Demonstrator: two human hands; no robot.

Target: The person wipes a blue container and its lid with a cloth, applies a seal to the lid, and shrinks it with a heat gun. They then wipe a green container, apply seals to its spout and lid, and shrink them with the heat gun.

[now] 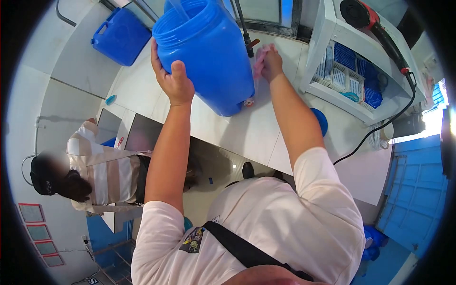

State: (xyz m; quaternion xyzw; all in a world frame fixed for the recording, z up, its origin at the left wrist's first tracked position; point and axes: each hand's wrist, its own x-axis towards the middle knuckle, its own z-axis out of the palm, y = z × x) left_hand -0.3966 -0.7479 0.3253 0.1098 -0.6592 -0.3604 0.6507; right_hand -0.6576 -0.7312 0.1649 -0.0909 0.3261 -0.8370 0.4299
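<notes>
A large blue plastic water container [209,57] stands at the counter's back edge, its wide threaded mouth uncovered. Something pale and translucent [178,10], perhaps a hose or a stream of water, reaches into that mouth. My left hand [175,81] grips the container's left side just under the neck, thumb raised. On the other side, my right hand [272,65] is closed round a crumpled pink cloth [260,61], beside the container. A small whitish fitting [248,102] sits low on the container's wall.
A tap with an orange lever [253,44] is near my right hand. To the right stands a white shelf unit [327,88] with packets and baskets, a heat gun [375,28] on top. A blue jerrycan [122,37] is at left. Another person [109,173] works at the left.
</notes>
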